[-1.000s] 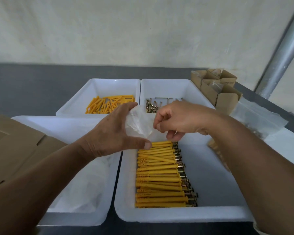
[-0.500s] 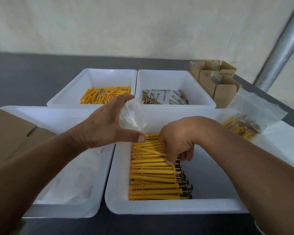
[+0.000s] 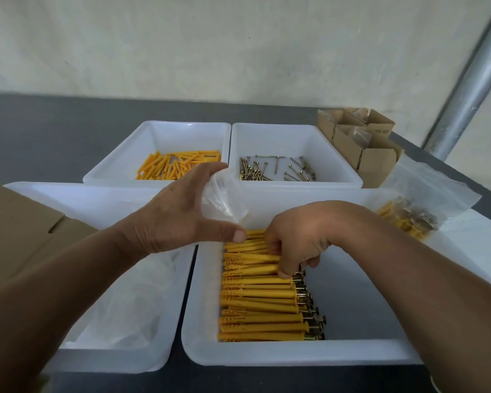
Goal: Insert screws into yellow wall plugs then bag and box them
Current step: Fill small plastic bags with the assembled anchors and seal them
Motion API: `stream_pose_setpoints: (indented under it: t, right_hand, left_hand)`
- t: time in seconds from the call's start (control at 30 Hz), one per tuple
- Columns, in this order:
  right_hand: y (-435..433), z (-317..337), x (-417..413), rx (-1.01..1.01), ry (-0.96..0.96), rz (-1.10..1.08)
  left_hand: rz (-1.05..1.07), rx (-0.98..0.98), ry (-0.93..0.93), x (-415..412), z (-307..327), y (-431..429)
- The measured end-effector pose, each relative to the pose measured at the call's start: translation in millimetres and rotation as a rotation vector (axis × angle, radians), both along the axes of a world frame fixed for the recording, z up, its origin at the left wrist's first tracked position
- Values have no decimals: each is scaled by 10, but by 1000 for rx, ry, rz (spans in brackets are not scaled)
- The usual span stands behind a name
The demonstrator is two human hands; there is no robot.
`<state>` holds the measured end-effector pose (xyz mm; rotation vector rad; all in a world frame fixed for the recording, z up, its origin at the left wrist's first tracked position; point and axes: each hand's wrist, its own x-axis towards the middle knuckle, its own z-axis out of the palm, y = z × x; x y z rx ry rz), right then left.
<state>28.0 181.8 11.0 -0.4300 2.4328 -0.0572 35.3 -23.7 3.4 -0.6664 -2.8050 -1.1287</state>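
Left hand: holds an empty clear zip bag pinched between thumb below and fingers above, over the far left corner of the near right tray.

Right hand: palm down in that tray, fingers and thumb curled round a few assembled plugs at the far end of the row. How many it grips cannot be told.

Assembled plugs lie side by side in one neat row, yellow bodies to the left, screw heads to the right.

Near left tray: loose clear bags.
Far left tray: bare yellow plugs in a heap.
Far right tray: loose screws.

Small cardboard boxes stand open beside the far right tray. A filled bag of plugs lies just right of the near right tray. Flat cardboard at the left edge
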Motion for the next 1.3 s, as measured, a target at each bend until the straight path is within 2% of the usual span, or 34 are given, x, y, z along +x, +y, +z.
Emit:
stream_pose_setpoints:
  t: [0.27, 0.4, 0.63, 0.73, 0.9, 1.07, 1.3]
  right_hand:
    - [88, 113, -51, -383, 267, -56]
    - [50, 156, -64, -523, 417, -162]
    - [209, 366, -87, -739, 931, -407]
    - [233, 427, -78, -926, 1039, -410]
    - [141, 416, -7, -1083, 1025, -254]
    - [-1, 290, -4, -1042, 891, -192]
    - [-251, 114, 24, -1065, 659, -222]
  left_hand:
    - [-31, 39, 25, -16, -23, -20]
    - [-40, 61, 30, -23, -20, -25]
    - [-11, 61, 52, -47, -40, -41]
    - [-18, 72, 53, -50, -39, -44]
    - [-20, 78, 74, -44, -16, -36]
    - [-29, 105, 103, -36, 1, -21]
    - [-55, 130, 152, -5, 24, -11]
